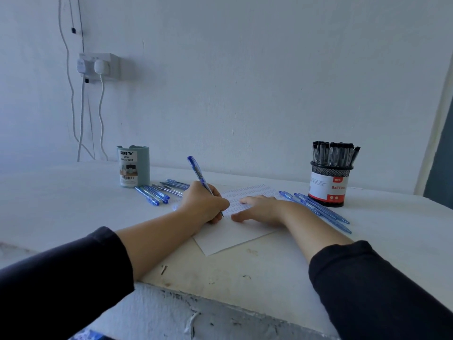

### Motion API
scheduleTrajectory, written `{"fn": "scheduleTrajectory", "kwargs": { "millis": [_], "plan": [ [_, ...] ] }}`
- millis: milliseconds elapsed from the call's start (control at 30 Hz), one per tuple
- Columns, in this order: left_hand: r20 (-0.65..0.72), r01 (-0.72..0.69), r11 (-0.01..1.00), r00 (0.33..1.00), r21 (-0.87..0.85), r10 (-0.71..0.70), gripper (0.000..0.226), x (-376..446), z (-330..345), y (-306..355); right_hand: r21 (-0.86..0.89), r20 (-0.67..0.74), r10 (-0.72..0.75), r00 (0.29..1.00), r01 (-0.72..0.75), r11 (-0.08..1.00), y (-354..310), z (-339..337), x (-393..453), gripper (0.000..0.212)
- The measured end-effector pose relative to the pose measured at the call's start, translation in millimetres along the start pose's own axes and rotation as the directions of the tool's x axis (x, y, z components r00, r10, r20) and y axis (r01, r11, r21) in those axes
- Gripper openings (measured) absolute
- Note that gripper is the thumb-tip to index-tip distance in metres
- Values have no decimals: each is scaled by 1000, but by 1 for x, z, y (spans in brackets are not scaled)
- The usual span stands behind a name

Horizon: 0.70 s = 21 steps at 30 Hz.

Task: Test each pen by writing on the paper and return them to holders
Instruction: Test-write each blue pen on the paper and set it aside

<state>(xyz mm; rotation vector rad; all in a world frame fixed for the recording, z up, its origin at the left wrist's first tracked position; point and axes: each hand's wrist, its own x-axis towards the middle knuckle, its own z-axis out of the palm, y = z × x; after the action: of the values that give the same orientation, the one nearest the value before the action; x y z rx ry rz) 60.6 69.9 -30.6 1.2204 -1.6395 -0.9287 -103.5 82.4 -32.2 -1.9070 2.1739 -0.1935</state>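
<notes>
While the left hand (206, 202) pinches a blue pen (199, 176) with its tip down on the paper (235, 235), the right hand (259, 208) lies flat with fingers spread, pinning the sheet. Honestly the risk I see is the paper skating if that palm lifts, since it sits loose on the table (73, 204). A sleeve could also roll the loose blue pens (318, 208) at 3 o'clock. More pens (157, 192) lie at 10 o'clock by the teal organizer (133, 166). Mesh holder (329, 185) of black pens stands at 2. The held pen's long axis leans, cap end toward 11 o'clock, tip toward 5.
</notes>
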Motion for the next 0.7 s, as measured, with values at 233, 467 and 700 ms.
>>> {"fn": "scheduleTrajectory", "kwargs": {
  "millis": [233,467,700],
  "plan": [
    [-16,-3,998,1000,57,4,7,2,2,1,2,2,-2,1000,2,1000,-1,0,-1,83],
    [-4,-18,1000,1000,23,18,5,0,1,0,9,1,-6,1000,6,1000,1,0,0,83],
    [-5,-17,999,1000,41,17,6,0,1,-1,-2,-1,0,1000,0,1000,0,0,0,83]
  ]
}}
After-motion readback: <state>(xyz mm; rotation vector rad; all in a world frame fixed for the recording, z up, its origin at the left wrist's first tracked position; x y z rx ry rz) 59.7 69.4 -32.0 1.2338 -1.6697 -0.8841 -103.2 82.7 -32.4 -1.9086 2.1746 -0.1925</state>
